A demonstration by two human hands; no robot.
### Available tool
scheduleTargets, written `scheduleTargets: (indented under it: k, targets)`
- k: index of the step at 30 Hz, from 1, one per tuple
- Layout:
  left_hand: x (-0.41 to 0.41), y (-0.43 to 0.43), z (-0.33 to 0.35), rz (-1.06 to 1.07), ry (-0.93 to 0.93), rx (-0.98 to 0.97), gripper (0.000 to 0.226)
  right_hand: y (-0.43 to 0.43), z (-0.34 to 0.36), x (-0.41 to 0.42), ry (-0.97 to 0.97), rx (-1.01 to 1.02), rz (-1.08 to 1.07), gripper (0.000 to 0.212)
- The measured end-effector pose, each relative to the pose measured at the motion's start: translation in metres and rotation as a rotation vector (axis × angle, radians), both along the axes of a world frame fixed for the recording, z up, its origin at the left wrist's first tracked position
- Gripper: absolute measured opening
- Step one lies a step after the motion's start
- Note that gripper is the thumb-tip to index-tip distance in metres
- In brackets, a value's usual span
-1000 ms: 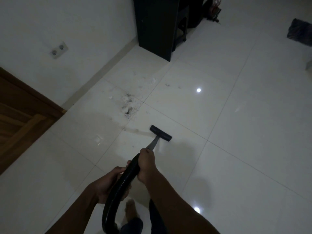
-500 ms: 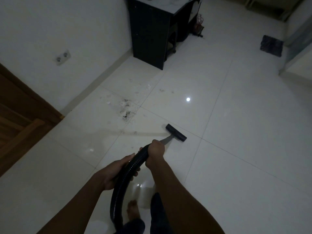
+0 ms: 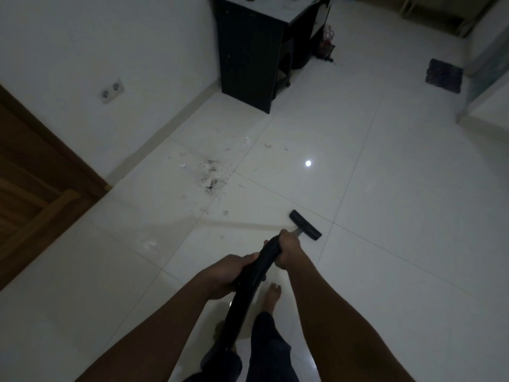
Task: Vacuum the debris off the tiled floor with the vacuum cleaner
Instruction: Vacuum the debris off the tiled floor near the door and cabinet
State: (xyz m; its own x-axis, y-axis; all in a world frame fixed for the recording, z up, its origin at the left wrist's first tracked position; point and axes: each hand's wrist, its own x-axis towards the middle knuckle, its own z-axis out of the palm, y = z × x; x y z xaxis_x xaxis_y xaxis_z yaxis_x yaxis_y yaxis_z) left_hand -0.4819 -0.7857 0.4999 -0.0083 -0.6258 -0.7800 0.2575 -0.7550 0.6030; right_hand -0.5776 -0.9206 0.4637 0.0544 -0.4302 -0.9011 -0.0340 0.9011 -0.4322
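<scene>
Both hands stay clamped on the black hose (image 3: 256,274): left hand (image 3: 228,272) behind, right hand (image 3: 287,248) ahead. The nozzle (image 3: 305,225) has slid farther right of the debris (image 3: 210,176), apparently resting on the floor (image 3: 385,216).

A black desk (image 3: 249,53) stands against the white wall (image 3: 82,37) that carries a double socket (image 3: 111,90), a wooden door (image 3: 33,183) sits at left, and a dark mat (image 3: 443,75) lies far right.
</scene>
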Motion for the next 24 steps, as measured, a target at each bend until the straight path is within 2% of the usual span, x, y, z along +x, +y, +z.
scheduleTargets:
  k: [4, 7, 9, 11, 13, 15, 16, 20, 22, 24]
  targets:
    - [0.03, 0.021, 0.008, -0.075, 0.128, -0.016, 0.051, 0.022, 0.028, 0.018, -0.065, -0.019, 0.057, 0.037]
    - [0.058, 0.053, 0.006, -0.149, 0.231, -0.032, 0.059, 0.059, 0.045, 0.036, -0.105, -0.015, 0.142, 0.028]
    - [0.071, 0.08, 0.0, -0.156, 0.307, -0.043, 0.064, 0.087, 0.052, 0.048, -0.114, 0.024, 0.192, 0.03]
    - [0.078, 0.11, -0.008, -0.097, 0.379, -0.047, 0.066, 0.111, 0.052, 0.059, -0.12, 0.014, 0.27, 0.035]
    - [0.082, 0.135, -0.014, -0.014, 0.453, -0.076, 0.063, 0.13, 0.054, 0.071, -0.107, 0.024, 0.367, 0.03]
    - [0.083, 0.155, -0.016, 0.047, 0.501, -0.115, 0.057, 0.144, 0.055, 0.082, -0.119, 0.11, 0.401, 0.022]
    - [0.084, 0.166, -0.015, 0.081, 0.518, -0.126, 0.056, 0.152, 0.056, 0.088, -0.11, 0.136, 0.419, 0.027]
    - [0.084, 0.19, -0.011, 0.202, 0.467, -0.109, 0.061, 0.168, 0.051, 0.108, -0.102, 0.097, 0.497, 0.043]
    - [0.082, 0.191, -0.003, 0.251, 0.346, -0.064, 0.062, 0.167, 0.043, 0.114, -0.089, 0.034, 0.526, 0.05]
    - [0.077, 0.185, 0.005, 0.269, 0.218, -0.022, 0.054, 0.162, 0.034, 0.117, -0.06, 0.006, 0.589, 0.049]
